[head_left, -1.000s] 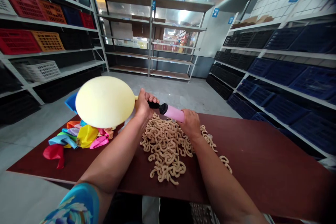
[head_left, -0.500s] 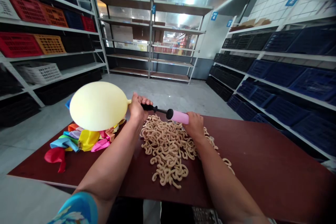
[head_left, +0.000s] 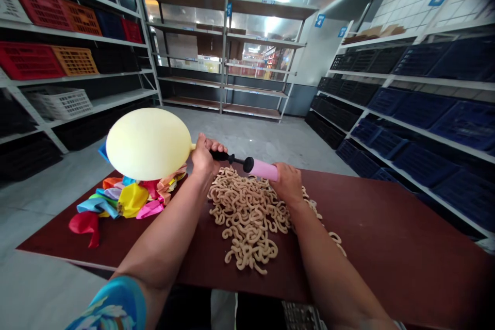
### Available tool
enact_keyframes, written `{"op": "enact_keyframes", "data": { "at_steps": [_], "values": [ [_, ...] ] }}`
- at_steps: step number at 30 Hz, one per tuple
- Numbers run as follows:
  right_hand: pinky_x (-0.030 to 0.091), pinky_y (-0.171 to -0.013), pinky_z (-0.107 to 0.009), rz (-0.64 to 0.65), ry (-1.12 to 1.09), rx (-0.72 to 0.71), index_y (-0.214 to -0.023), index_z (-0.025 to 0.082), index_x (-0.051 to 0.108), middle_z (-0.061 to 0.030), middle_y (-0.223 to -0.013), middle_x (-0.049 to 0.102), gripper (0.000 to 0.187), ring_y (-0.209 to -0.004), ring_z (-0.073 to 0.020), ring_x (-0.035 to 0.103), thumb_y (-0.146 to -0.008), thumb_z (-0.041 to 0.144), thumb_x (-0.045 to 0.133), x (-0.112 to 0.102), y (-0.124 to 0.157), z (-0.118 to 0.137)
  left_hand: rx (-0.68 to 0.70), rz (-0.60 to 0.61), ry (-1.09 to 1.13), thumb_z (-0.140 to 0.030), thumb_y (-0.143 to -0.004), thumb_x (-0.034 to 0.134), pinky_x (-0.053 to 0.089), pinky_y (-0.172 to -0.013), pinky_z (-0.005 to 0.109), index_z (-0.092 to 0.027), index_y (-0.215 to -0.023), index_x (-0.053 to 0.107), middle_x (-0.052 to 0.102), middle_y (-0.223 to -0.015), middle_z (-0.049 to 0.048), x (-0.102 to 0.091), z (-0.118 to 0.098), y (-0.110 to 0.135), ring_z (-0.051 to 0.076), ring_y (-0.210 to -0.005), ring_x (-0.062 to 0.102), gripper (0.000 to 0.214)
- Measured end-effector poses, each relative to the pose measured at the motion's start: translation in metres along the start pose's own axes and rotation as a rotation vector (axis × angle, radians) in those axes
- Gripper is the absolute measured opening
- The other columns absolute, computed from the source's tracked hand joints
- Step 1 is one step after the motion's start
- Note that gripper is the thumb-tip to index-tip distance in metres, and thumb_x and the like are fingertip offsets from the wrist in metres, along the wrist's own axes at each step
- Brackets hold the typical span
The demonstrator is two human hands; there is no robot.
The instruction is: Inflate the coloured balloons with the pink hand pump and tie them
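A pale yellow inflated balloon [head_left: 149, 144] sticks out to the left of my left hand [head_left: 205, 155]. That hand is closed around the balloon's neck and the black end of a balloon pump [head_left: 263, 169]; the joint between them is hidden by my fingers. My right hand [head_left: 288, 181] grips the far end of the pump's pink barrel, with a short length of black rod showing between the hands. Under the pump lies a heap of beige curled pieces [head_left: 249, 216] that look like puffed snacks. Limp coloured balloons [head_left: 133, 200] are piled below the inflated one.
The dark red table [head_left: 371, 227] carries the heap and the balloon pile. Beyond it, grey floor leads to a metal shelf rack [head_left: 224, 51]. Crates stand on racks at both sides: red crates [head_left: 33, 59] on the left, dark blue crates [head_left: 421, 108] on the right.
The inflated balloon has tilted slightly upward. The pink barrel has come a little closer to my left hand, so less rod shows. Both hands keep their hold; the view has shifted slightly.
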State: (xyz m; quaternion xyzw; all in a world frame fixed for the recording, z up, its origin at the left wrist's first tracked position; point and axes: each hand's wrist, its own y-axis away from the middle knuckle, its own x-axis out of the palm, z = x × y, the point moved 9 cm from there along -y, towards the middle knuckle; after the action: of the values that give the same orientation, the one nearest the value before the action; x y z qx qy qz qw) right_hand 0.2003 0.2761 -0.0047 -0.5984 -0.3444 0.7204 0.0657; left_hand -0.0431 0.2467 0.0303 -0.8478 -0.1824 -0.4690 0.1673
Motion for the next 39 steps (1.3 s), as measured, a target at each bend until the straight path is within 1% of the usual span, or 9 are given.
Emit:
{"op": "enact_keyframes", "data": {
  "at_steps": [4,7,16,20,23,29,32,35,39],
  "values": [
    [0.024,-0.075,-0.031,0.029,0.008,0.087,-0.096,0.021,0.053,-0.0031,-0.088,0.059,0.026,-0.086,-0.0186,0.048,-0.070,0.026,0.057,0.003,0.001,-0.025,0.032,-0.036,0.015,-0.045,-0.080,0.047,0.038,-0.048,0.026,-0.019,-0.054,0.021,0.029,-0.045,-0.0049,-0.008,-0.016,-0.007,0.010,-0.040,0.038,0.045],
    [0.025,-0.073,-0.031,0.032,0.019,0.099,-0.093,0.020,0.052,-0.0038,-0.088,0.059,0.025,-0.085,-0.0193,0.048,-0.070,0.027,0.057,0.003,0.003,-0.029,0.039,-0.035,0.025,-0.043,-0.081,0.045,0.037,-0.047,0.026,-0.019,-0.054,0.020,0.028,-0.044,-0.0050,-0.008,-0.017,-0.007,0.010,-0.039,0.037,0.044],
    [0.027,-0.076,-0.031,-0.008,0.001,-0.068,-0.097,0.017,0.050,-0.0068,-0.091,0.057,0.029,-0.090,-0.0215,0.045,-0.070,0.025,0.056,-0.002,0.004,0.023,-0.022,0.021,0.024,-0.044,-0.080,0.048,0.037,-0.046,0.026,-0.019,-0.053,0.021,0.027,-0.046,-0.0051,0.002,0.016,0.008,0.009,-0.040,0.037,0.045],
    [0.027,-0.078,-0.030,0.010,-0.039,-0.084,-0.100,0.018,0.050,-0.0061,-0.093,0.058,0.031,-0.092,-0.0207,0.046,-0.071,0.026,0.057,-0.001,0.004,0.030,-0.033,0.040,-0.013,-0.043,-0.081,0.046,0.038,-0.047,0.026,-0.019,-0.051,0.022,0.027,-0.045,-0.0048,0.002,0.024,0.008,0.009,-0.040,0.037,0.045],
    [0.026,-0.078,-0.030,0.033,-0.048,-0.064,-0.102,0.019,0.050,-0.0053,-0.094,0.059,0.032,-0.092,-0.0201,0.047,-0.070,0.025,0.057,0.002,0.003,0.020,-0.030,0.004,-0.004,-0.043,-0.081,0.046,0.038,-0.047,0.026,-0.019,-0.052,0.022,0.028,-0.044,-0.0048,-0.003,0.017,0.004,0.010,-0.040,0.037,0.044],
    [0.025,-0.074,-0.031,0.070,-0.002,0.082,-0.096,0.022,0.052,-0.0032,-0.089,0.059,0.027,-0.087,-0.0187,0.049,-0.070,0.027,0.057,0.008,0.003,-0.030,0.024,-0.048,0.036,-0.042,-0.081,0.046,0.038,-0.047,0.027,-0.019,-0.053,0.021,0.028,-0.045,-0.0053,-0.012,-0.014,-0.007,0.010,-0.039,0.039,0.044],
    [0.026,-0.075,-0.031,0.057,0.021,0.088,-0.094,0.020,0.052,-0.0037,-0.088,0.059,0.026,-0.085,-0.0185,0.049,-0.069,0.024,0.057,0.009,0.003,-0.038,0.037,-0.047,0.033,-0.041,-0.082,0.045,0.037,-0.046,0.026,-0.019,-0.053,0.021,0.028,-0.044,-0.0053,-0.012,-0.019,-0.009,0.010,-0.038,0.038,0.043],
    [0.027,-0.073,-0.030,0.049,0.029,0.035,-0.093,0.018,0.052,-0.0057,-0.088,0.058,0.027,-0.083,-0.0195,0.047,-0.068,0.024,0.057,0.009,0.003,-0.027,0.033,-0.047,0.031,-0.042,-0.082,0.045,0.036,-0.045,0.026,-0.019,-0.053,0.020,0.028,-0.045,-0.0053,-0.011,-0.014,-0.008,0.010,-0.038,0.037,0.044],
    [0.029,-0.074,-0.030,0.030,0.006,-0.063,-0.098,0.017,0.050,-0.0075,-0.090,0.057,0.031,-0.087,-0.0216,0.047,-0.068,0.024,0.056,0.005,0.003,0.003,-0.005,-0.033,0.021,-0.045,-0.080,0.048,0.036,-0.045,0.025,-0.019,-0.054,0.020,0.026,-0.045,-0.0055,-0.006,0.002,0.000,0.009,-0.039,0.036,0.046]
  ]
}}
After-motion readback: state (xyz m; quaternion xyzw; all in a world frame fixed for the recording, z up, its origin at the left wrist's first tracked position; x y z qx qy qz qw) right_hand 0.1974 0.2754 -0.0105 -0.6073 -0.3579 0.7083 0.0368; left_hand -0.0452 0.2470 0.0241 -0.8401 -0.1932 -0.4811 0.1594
